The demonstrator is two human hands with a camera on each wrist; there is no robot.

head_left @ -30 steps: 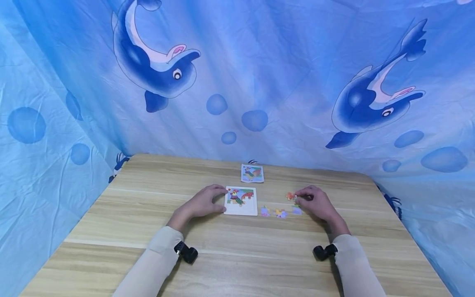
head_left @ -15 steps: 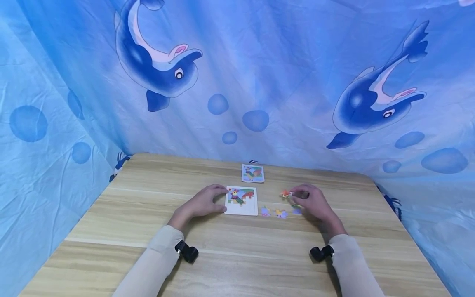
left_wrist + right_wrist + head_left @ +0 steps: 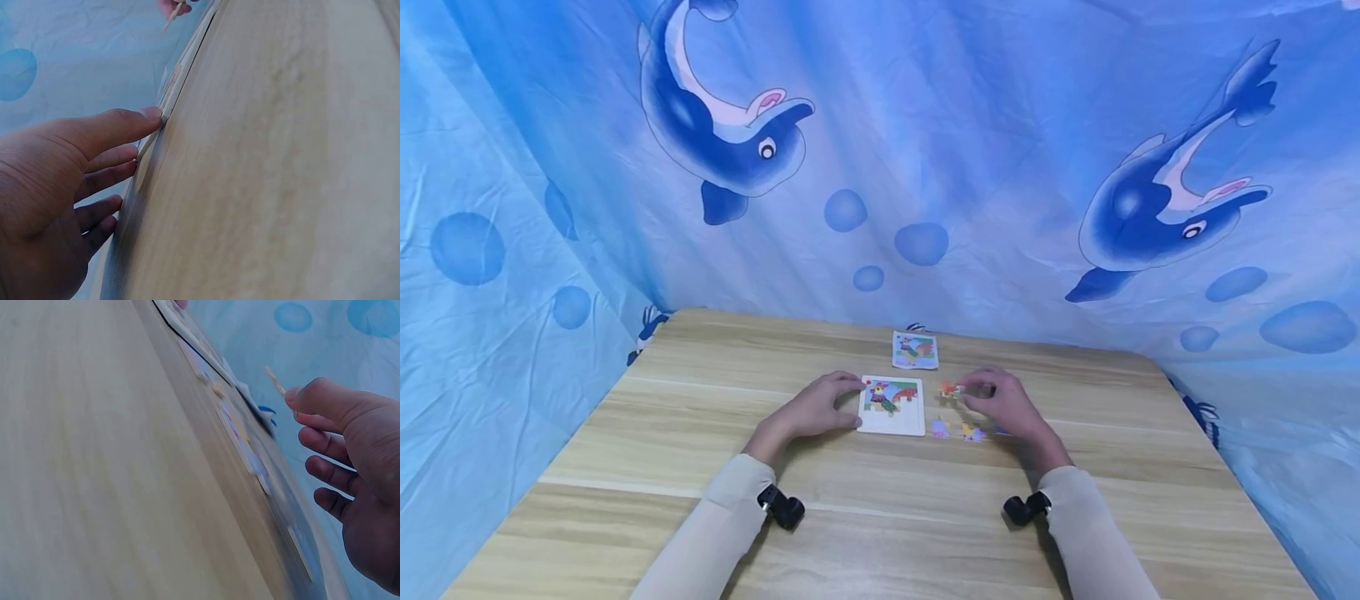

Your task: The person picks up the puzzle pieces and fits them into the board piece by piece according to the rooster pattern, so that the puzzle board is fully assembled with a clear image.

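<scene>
A square white puzzle board (image 3: pixel 902 425) lies on the table, its upper part filled with a rooster picture and its lower part bare white. My left hand (image 3: pixel 816 407) rests at the board's left side, with the thumb (image 3: pixel 134 128) and index fingertip touching its edge. Just right of the board, my right hand (image 3: pixel 1006 403) pinches an orange and green puzzle piece (image 3: pixel 949 390) between thumb and forefinger. In the right wrist view that puzzle piece (image 3: pixel 274 380) is seen edge-on, raised above the table, and the other fingers are loosely bent.
Loose puzzle pieces (image 3: pixel 973 432) in purple and yellow lie right of the board, one partly hidden by the right hand. A rooster picture card (image 3: pixel 915 350) lies behind the board. A blue dolphin curtain (image 3: pixel 985 167) hangs behind the wooden table (image 3: pixel 880 517).
My right hand has moved left toward the board, carrying the pinched puzzle piece. The left hand stays at the board's edge. The whole head view shifts slightly.
</scene>
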